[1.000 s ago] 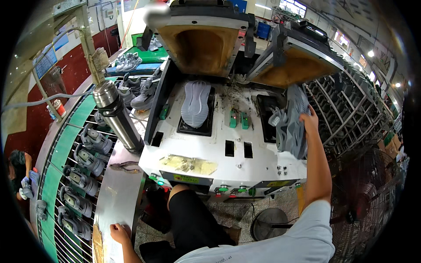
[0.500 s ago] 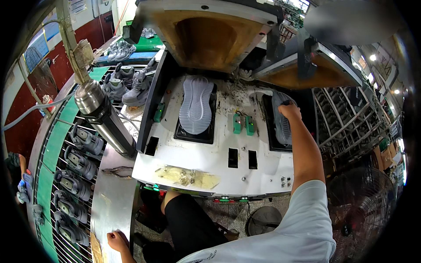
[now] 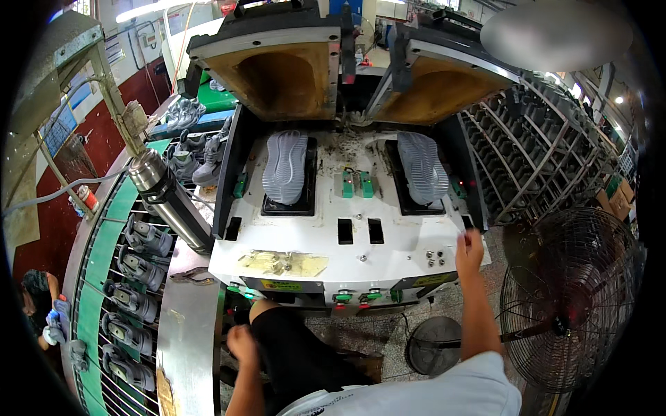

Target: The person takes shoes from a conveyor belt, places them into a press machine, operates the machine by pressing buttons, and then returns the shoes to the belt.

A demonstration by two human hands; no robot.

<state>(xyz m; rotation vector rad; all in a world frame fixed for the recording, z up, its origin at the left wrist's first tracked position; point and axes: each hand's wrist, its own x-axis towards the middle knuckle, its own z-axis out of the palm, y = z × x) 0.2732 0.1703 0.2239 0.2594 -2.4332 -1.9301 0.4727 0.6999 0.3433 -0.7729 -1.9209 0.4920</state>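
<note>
Two grey shoe soles lie tread up on black pads of a white press table: the left sole point(image 3: 285, 168) and the right sole point(image 3: 422, 168). My right hand point(image 3: 470, 251) is over the table's front right corner, its fingers curled in and no object visible in them. It is apart from the right sole. My left hand point(image 3: 243, 344) hangs beside my knee, near the metal bench edge, with curled fingers and nothing visible in it. The left press lid point(image 3: 267, 78) and right press lid point(image 3: 444, 80) stand raised behind the soles.
Several grey shoes point(image 3: 132, 299) line the roller conveyor on the left. A steel flask point(image 3: 170, 201) stands on the metal bench point(image 3: 187, 326). A large fan point(image 3: 565, 298) is at the right, with a shoe rack point(image 3: 527, 152) behind it. A co-worker's arm point(image 3: 52, 288) shows far left.
My right hand has left the right sole and come back toward the table's front edge. My left hand has lifted off the bench and moved right. The view has shifted.
</note>
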